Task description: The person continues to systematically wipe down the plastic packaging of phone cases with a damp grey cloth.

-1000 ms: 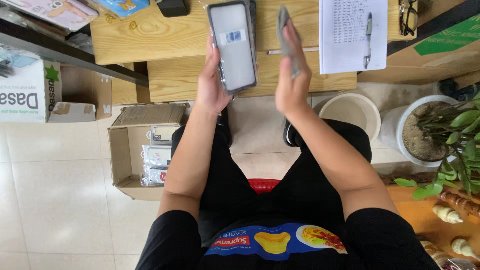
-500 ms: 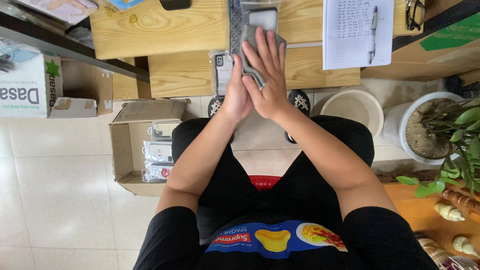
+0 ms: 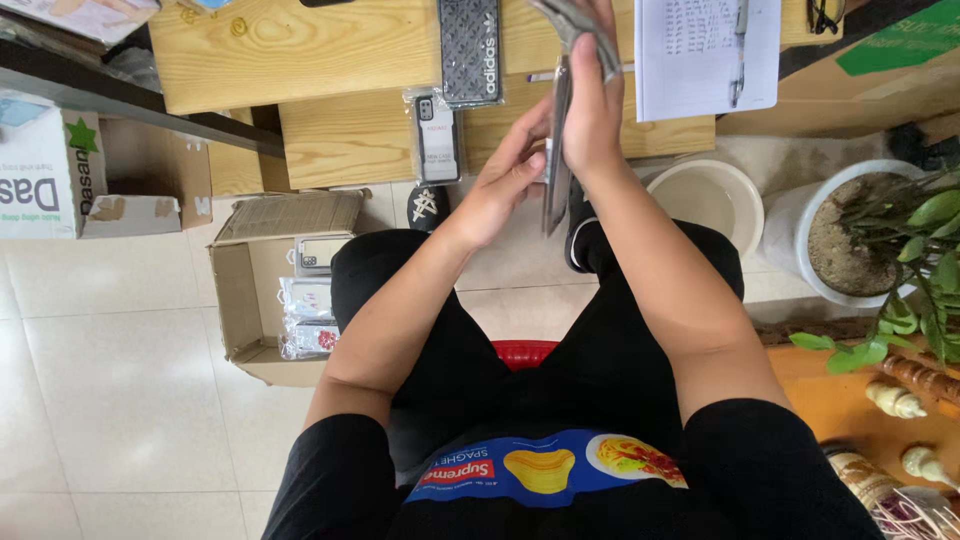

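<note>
- Head view: right hand [image 3: 592, 110] grips a thin phone [image 3: 556, 150] edge-on, with a grey case [image 3: 580, 25] pinched at its top.
- Left hand [image 3: 505, 180] has loose fingers resting on the phone's face, grasping nothing.
- Both are above the wooden desk [image 3: 340, 150]; a packaged case [image 3: 437, 137] lies beside them.
- Best done by steadying the phone's edges and pressing the corners evenly.

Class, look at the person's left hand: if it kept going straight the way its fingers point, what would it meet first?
The left hand points up and right at the thin phone held edge-on by the right hand. It would likely meet that first; its fingertips look almost on it already.
</note>
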